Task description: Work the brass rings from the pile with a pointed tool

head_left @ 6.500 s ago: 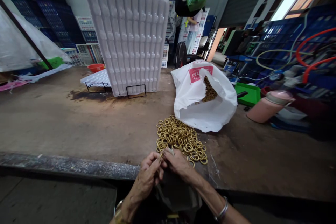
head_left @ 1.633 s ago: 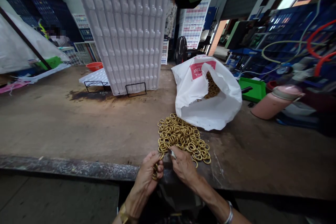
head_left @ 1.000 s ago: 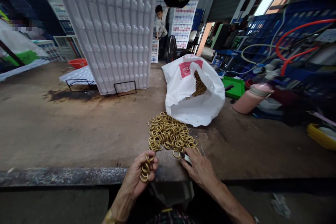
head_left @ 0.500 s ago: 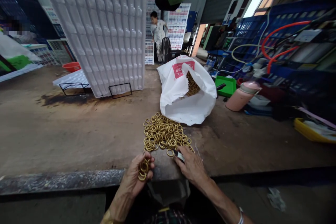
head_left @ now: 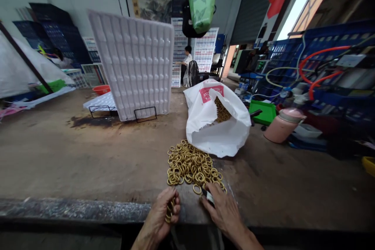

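Note:
Several gold-coloured rings [head_left: 169, 211] are gathered in my left hand [head_left: 160, 214], whose fingers curl round them at the table's front edge. My right hand [head_left: 224, 208] grips a small black-and-white tool [head_left: 207, 195]; its exact kind is mostly hidden by the fingers. The tool's dark tip is close to a single ring [head_left: 197, 189] at the near edge of a loose pile of gold-coloured rings [head_left: 190, 162]. Behind the pile a torn white sack [head_left: 216, 140] with a red label lies on its side, and more rings show inside it.
A ridged white plastic tray [head_left: 136, 66] leans upright in a black wire stand [head_left: 145, 114] on the wooden table [head_left: 117, 160]. At the right are a pink bottle [head_left: 281, 127] and a green tray [head_left: 263, 111]. A person [head_left: 186, 64] is in the background beside stacked crates [head_left: 204, 50].
The view has tilted upward, so the scene sits lower. My left fingers have closed further over the rings and that hand has turned. The right hand keeps its place by the pile.

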Motion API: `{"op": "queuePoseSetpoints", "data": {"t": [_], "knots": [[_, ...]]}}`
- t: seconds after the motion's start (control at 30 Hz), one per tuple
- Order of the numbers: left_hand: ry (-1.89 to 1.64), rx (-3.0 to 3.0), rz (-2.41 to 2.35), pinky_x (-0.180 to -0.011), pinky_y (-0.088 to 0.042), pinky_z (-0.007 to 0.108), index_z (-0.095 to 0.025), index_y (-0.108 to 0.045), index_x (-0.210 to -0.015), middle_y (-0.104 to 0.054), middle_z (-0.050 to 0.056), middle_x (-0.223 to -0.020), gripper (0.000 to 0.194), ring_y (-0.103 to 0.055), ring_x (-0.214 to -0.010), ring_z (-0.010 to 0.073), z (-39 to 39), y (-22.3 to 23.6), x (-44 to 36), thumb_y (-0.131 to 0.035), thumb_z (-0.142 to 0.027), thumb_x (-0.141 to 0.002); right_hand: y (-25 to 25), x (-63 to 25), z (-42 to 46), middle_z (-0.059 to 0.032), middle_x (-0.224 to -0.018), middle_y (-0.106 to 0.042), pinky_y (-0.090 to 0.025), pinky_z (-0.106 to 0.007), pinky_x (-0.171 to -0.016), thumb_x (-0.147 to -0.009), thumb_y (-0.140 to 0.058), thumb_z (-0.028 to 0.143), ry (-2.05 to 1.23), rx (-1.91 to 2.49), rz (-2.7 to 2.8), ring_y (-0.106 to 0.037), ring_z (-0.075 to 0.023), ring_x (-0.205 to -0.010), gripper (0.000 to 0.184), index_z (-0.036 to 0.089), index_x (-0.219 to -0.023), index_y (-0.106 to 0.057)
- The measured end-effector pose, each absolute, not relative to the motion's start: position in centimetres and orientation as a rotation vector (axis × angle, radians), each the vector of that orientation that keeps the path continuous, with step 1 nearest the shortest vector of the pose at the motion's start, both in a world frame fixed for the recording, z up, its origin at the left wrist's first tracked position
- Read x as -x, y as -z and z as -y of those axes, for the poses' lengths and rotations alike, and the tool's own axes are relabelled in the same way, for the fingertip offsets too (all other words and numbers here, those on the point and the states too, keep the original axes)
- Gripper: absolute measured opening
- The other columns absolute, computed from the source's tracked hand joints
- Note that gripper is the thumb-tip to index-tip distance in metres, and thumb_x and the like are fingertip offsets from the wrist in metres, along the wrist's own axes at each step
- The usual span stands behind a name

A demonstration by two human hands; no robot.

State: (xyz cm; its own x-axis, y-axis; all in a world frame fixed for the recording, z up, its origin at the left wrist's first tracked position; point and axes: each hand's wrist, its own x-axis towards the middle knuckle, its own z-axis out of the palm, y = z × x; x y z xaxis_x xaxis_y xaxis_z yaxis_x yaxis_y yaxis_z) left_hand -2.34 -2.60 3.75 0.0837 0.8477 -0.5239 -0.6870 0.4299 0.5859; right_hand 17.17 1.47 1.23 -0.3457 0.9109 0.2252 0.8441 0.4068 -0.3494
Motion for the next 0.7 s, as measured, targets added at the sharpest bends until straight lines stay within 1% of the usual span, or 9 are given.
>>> {"op": "queuePoseSetpoints", "data": {"t": [0.17, 0.3, 0.43, 0.6, 0.63, 0.7], "knots": [[-1.128, -0.228, -0.975, -0.034, -0.017, 0.013, -0.016, -0.046, -0.073, -0.05, -0.005, -0.057, 0.046, -0.043, -0.039, 0.0031, 2.3, -4.1, 1.6, -0.077, -0.044, -0.053, 0.3, -17.6, -1.8, -0.0035, -0.089, -0.062, -0.047, -0.028, -0.057, -0.081, -0.049, 0.03, -0.16, 1.431, 2.28, -0.063, -0.0182, -0.07, 0.016, 0.026, -0.096, -0.051], [-1.094, -0.272, -0.975, -0.033, -0.014, 0.014, -0.015, -0.049, -0.076, -0.048, -0.006, -0.054, 0.051, -0.039, -0.036, 0.0028, 1.8, -4.2, 1.2, -0.078, -0.047, -0.047, 1.1, -17.9, -2.0, -0.0021, -0.089, -0.063, -0.047, -0.025, -0.053, -0.082, -0.049, 0.033, -0.089, 1.4, 2.271, -0.064, -0.017, -0.071, 0.017, 0.026, -0.098, -0.051], [-1.07, -0.298, -0.986, -0.032, -0.014, 0.015, -0.016, -0.052, -0.078, -0.048, -0.006, -0.051, 0.056, -0.037, -0.035, 0.003, 1.4, -3.8, 1.1, -0.078, -0.05, -0.043, 1.3, -18.1, -2.2, -0.0009, -0.085, -0.063, -0.047, -0.022, -0.052, -0.082, -0.047, 0.033, -0.103, 1.375, 2.277, -0.064, -0.0149, -0.067, 0.014, 0.026, -0.094, -0.052], [-1.048, -0.335, -0.999, -0.034, -0.015, 0.017, -0.015, -0.053, -0.079, -0.05, -0.005, -0.049, 0.062, -0.039, -0.034, 0.0047, 1.1, -2.7, 1.4, -0.077, -0.054, -0.037, 1.7, -18.2, -2.4, 0.0003, -0.084, -0.064, -0.046, -0.022, -0.051, -0.079, -0.048, 0.03, -0.104, 1.405, 2.264, -0.064, -0.0144, -0.064, 0.014, 0.027, -0.092, -0.052], [-1.044, -0.36, -0.996, -0.035, -0.016, 0.018, -0.015, -0.054, -0.078, -0.05, -0.005, -0.049, 0.061, -0.039, -0.033, 0.0049, 1.1, -2.4, 1.5, -0.076, -0.055, -0.037, 1.9, -18.2, -2.5, 0.0002, -0.085, -0.064, -0.046, -0.022, -0.051, -0.078, -0.049, 0.03, -0.085, 1.406, 2.26, -0.064, -0.0143, -0.064, 0.015, 0.027, -0.093, -0.052], [-1.045, -0.417, -0.974, -0.038, -0.018, 0.018, -0.014, -0.055, -0.078, -0.05, -0.004, -0.049, 0.058, -0.04, -0.033, 0.005, 1.0, -1.8, 1.8, -0.074, -0.055, -0.041, 2.3, -18.0, -2.4, 0.0002, -0.086, -0.065, -0.045, -0.022, -0.05, -0.076, -0.05, 0.03, -0.034, 1.405, 2.252, -0.063, -0.0143, -0.061, 0.019, 0.027, -0.094, -0.053]]}}
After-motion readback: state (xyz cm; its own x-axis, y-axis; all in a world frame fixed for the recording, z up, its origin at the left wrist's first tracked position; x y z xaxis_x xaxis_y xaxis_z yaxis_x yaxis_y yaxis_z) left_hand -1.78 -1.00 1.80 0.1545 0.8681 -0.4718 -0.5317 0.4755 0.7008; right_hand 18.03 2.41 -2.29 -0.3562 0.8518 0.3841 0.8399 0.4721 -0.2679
